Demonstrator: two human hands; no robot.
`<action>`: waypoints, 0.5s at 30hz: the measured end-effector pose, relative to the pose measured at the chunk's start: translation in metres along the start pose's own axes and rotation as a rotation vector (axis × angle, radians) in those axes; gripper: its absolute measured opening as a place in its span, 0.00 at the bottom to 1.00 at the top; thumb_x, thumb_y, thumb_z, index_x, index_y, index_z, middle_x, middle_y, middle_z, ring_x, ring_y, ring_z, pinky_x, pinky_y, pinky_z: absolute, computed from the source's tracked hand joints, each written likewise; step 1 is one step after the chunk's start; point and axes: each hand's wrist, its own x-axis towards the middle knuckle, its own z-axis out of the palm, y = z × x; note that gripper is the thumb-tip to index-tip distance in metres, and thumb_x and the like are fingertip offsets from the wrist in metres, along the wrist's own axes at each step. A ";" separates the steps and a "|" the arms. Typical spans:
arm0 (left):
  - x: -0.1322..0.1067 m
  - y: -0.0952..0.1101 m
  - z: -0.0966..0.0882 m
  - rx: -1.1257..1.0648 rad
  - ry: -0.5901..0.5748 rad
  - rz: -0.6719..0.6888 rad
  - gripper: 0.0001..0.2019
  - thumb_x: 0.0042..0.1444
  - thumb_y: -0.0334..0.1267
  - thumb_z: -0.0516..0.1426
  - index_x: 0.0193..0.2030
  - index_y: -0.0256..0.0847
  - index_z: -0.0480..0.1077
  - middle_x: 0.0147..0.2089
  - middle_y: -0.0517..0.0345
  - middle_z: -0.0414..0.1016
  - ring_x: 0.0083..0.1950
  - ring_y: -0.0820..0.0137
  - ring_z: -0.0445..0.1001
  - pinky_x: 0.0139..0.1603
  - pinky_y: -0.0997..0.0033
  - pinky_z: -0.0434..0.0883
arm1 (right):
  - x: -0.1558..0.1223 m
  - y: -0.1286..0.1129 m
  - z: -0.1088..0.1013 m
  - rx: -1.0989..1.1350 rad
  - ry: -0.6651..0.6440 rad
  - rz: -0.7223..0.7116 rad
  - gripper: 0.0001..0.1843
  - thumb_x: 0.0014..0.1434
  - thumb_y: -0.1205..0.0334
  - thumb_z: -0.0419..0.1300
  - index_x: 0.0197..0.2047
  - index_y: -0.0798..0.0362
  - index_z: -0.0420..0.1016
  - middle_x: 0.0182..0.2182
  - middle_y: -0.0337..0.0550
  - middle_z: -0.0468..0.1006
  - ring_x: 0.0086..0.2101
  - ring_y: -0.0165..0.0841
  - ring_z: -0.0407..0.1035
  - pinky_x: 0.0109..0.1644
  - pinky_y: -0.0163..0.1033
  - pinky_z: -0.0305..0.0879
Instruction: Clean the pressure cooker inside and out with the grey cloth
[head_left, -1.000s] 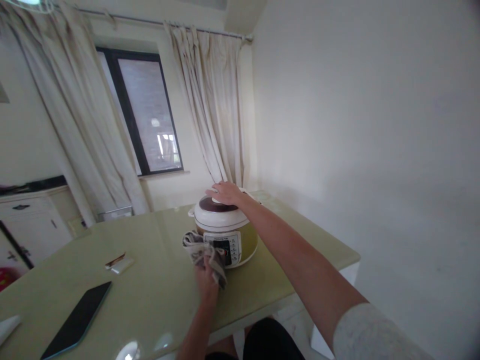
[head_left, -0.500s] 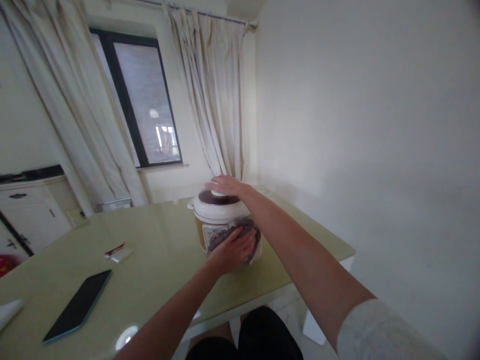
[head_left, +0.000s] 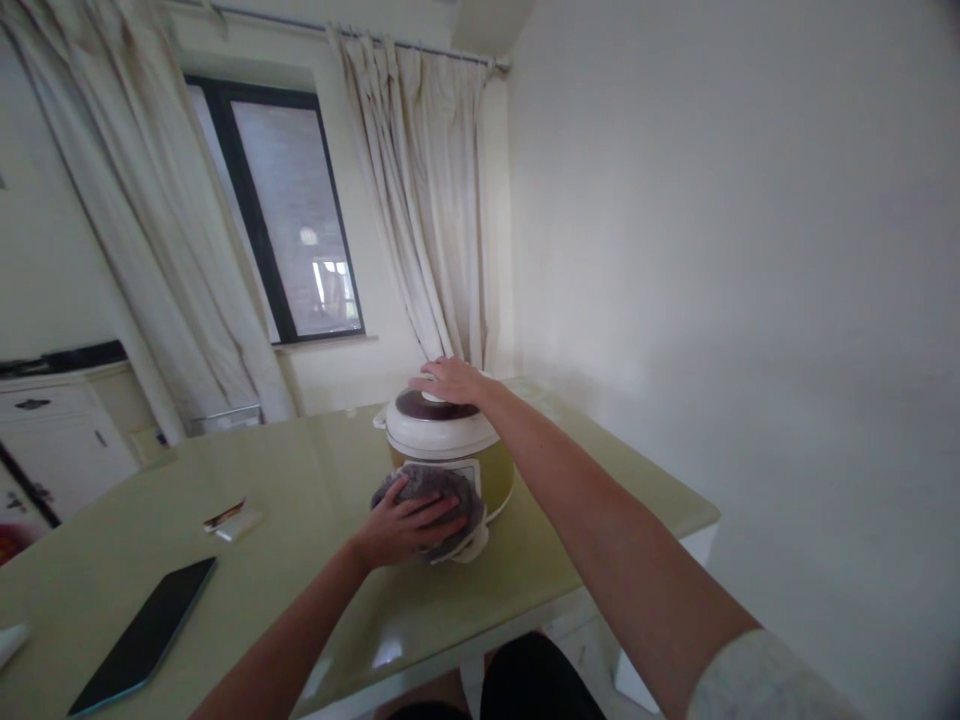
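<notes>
An electric cooker (head_left: 495,475) with a yellowish body and a white-rimmed lid (head_left: 439,435) stands on the table in front of me. Against the lower front of its body, my left hand (head_left: 409,522) presses a bunched grey-purple cloth (head_left: 466,495) with its fingers spread over it. The cloth covers much of the white front panel (head_left: 471,467). On top, my right hand (head_left: 454,380) lies over the lid's knob, its fingers curled around it; the knob is mostly hidden beneath the palm. The lid sits on the cooker.
The pale green glossy table (head_left: 300,500) carries a dark tablet (head_left: 146,635) and small packets (head_left: 234,522) on the left. A white object (head_left: 11,640) shows at the left edge. Curtains (head_left: 427,200) and a wall (head_left: 712,250) stand behind and to the right.
My left hand and the cloth have slid leftward and slightly down across the cooker's front, showing its right side. The front panel appears turned a little to the right. My right hand stays on the lid.
</notes>
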 end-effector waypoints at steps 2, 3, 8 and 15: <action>0.012 0.019 0.028 0.326 -0.143 0.310 0.19 0.58 0.42 0.64 0.56 0.53 0.81 0.62 0.50 0.82 0.68 0.49 0.76 0.81 0.38 0.50 | 0.000 0.001 0.001 0.010 0.011 0.005 0.33 0.74 0.34 0.49 0.63 0.49 0.77 0.61 0.55 0.79 0.60 0.50 0.73 0.65 0.51 0.67; 0.020 0.030 0.043 0.540 -0.214 0.459 0.23 0.64 0.39 0.58 0.65 0.52 0.76 0.70 0.52 0.76 0.72 0.55 0.72 0.81 0.42 0.51 | 0.000 0.002 0.001 0.016 0.017 0.002 0.32 0.74 0.34 0.50 0.63 0.48 0.77 0.61 0.55 0.79 0.60 0.50 0.73 0.65 0.52 0.67; 0.070 0.084 0.071 1.276 -0.309 0.888 0.20 0.60 0.49 0.64 0.56 0.41 0.79 0.63 0.45 0.80 0.67 0.55 0.74 0.79 0.45 0.56 | 0.002 0.010 0.004 0.063 0.011 -0.051 0.29 0.76 0.39 0.50 0.64 0.48 0.77 0.63 0.55 0.78 0.63 0.50 0.71 0.68 0.53 0.66; 0.086 0.099 -0.020 0.971 -0.067 0.964 0.28 0.60 0.60 0.61 0.61 0.48 0.78 0.64 0.51 0.81 0.66 0.55 0.75 0.79 0.45 0.52 | 0.020 0.021 0.009 0.116 -0.026 -0.149 0.22 0.75 0.45 0.54 0.67 0.37 0.77 0.62 0.42 0.81 0.63 0.46 0.73 0.69 0.49 0.66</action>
